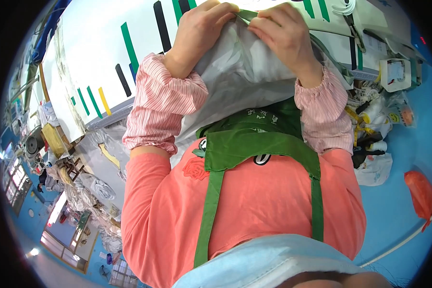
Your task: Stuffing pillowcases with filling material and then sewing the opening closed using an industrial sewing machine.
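Both of my hands are raised over the edge of a white work table (pixel 96 62), close together at the top of the view. Between them a narrow green fabric strip (pixel 247 15) is stretched along the upper edge of a thin, pale grey cloth (pixel 240 79). My left hand (pixel 199 31) pinches the strip's left end between thumb and fingers. The other end is gripped by my right hand (pixel 288 38), its fingers bent and thumb pressed in. The cloth hangs in folds below my hands, down to my green apron (pixel 269 146).
Green, black and yellow tape marks (pixel 129 47) line the table. Scissors (pixel 355 31) lie at the far right, near a white square container (pixel 396 74). Below are thread spools (pixel 377 146) and a tape measure. A red plastic bag (pixel 420 194) rests on the blue floor. Heaped cloth (pixel 98 187) fills the left.
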The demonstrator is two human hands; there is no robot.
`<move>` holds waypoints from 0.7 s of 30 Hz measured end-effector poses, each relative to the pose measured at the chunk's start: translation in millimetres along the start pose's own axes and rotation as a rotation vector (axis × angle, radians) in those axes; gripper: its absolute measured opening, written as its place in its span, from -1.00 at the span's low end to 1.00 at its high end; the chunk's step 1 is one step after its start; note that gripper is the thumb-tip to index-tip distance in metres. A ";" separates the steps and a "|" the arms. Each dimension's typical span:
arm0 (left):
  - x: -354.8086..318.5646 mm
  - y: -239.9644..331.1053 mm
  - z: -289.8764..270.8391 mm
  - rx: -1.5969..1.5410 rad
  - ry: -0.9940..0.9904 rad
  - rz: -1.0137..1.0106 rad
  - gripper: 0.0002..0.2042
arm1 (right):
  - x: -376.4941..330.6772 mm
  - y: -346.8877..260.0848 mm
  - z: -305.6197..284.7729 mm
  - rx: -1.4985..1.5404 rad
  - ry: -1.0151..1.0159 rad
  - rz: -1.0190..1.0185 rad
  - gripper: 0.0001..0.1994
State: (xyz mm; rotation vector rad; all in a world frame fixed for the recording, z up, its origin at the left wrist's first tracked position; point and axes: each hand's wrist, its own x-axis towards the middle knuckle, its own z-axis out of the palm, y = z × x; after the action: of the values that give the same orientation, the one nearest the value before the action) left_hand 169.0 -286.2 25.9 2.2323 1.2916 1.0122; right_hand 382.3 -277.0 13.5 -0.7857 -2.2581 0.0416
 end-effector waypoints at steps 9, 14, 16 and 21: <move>1.7 5.7 -3.0 -0.094 -0.025 -0.002 -0.91 | 14.6 -13.0 -21.3 0.451 -0.370 0.904 -0.82; 1.9 4.2 -4.8 -0.422 0.028 0.172 -0.98 | -1.0 16.3 -21.3 0.714 -0.527 0.807 -0.84; -2.0 16.6 -15.6 -0.362 -0.141 -0.001 -0.97 | -10.8 16.3 -29.2 0.771 -0.520 0.848 -0.84; -28.0 21.1 -18.9 -0.337 -0.172 -0.248 -0.85 | -21.3 -23.5 -46.6 0.575 -0.264 0.633 -0.84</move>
State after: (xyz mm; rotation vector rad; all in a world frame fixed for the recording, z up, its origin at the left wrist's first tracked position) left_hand 158.6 -321.7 40.6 1.8132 1.1873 0.8524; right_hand 412.0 -316.9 40.0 -1.1709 -1.9680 1.0889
